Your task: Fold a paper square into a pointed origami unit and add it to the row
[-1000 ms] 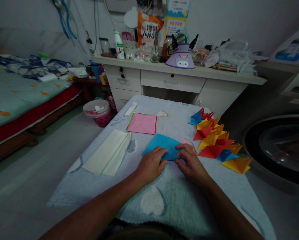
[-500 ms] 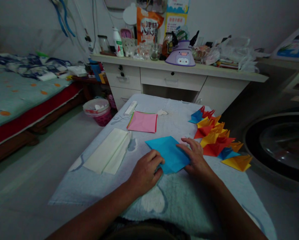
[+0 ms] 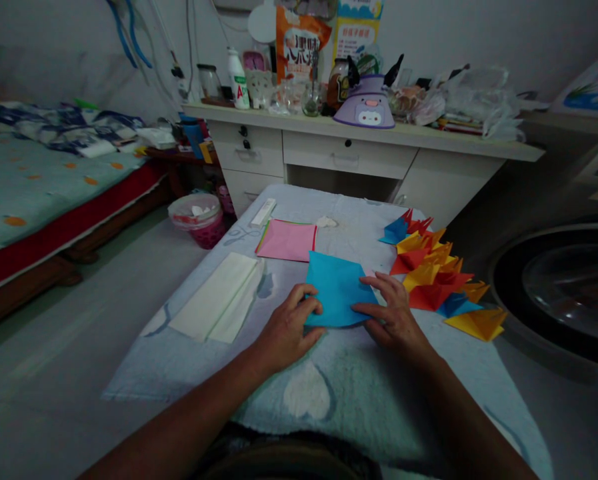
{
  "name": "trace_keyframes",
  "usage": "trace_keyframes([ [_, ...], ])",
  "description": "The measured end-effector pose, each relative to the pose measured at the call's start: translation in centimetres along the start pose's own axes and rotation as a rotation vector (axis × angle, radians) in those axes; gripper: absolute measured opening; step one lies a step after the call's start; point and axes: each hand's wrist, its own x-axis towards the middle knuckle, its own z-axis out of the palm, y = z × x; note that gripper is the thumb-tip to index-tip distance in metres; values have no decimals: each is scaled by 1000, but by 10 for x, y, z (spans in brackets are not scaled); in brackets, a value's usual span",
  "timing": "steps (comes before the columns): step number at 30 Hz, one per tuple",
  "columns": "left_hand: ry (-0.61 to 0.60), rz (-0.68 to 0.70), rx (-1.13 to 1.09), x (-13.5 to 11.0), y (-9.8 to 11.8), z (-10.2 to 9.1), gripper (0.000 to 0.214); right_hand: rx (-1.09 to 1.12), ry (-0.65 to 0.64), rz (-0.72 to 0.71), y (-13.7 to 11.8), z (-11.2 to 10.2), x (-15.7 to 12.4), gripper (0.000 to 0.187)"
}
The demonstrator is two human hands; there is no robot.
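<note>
A blue square sheet of paper (image 3: 337,288) lies on the towel-covered table (image 3: 349,393) in front of me. My left hand (image 3: 285,327) pinches its near left edge with curled fingers. My right hand (image 3: 391,312) rests on the sheet's right side, fingers stretched and pressing on the paper. To the right sits a row of folded paper pieces (image 3: 439,280) in red, yellow, orange and blue.
A pink stack of paper (image 3: 287,240) lies beyond the blue sheet, a folded white cloth (image 3: 217,305) to the left. A cluttered desk (image 3: 359,143) stands behind the table, a bed (image 3: 39,193) at left, a washing machine door (image 3: 563,287) at right.
The blue sheet has been turned from a flat diamond lying left to a squarer position. Both hands shifted with it, the left to its left edge, the right onto its right side.
</note>
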Motion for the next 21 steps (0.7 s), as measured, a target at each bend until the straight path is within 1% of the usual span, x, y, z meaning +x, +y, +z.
trace_keyframes([
  [3,-38,-3,26,-1,-4,3,26,4,0,-44,-2,3,0,27],
  [7,-64,27,88,-2,-12,7,12,51,-38,-69,-7,9,-1,23],
  [9,-59,50,140,-3,-16,8,8,86,-79,-51,-10,11,-1,22],
  [12,-46,73,213,-4,-21,9,8,121,-155,-10,-11,13,-1,26],
  [16,-46,76,247,-3,-20,6,8,110,-225,49,-9,14,0,32],
  [21,-65,31,236,-1,-14,1,6,99,-241,72,-7,15,1,22],
])
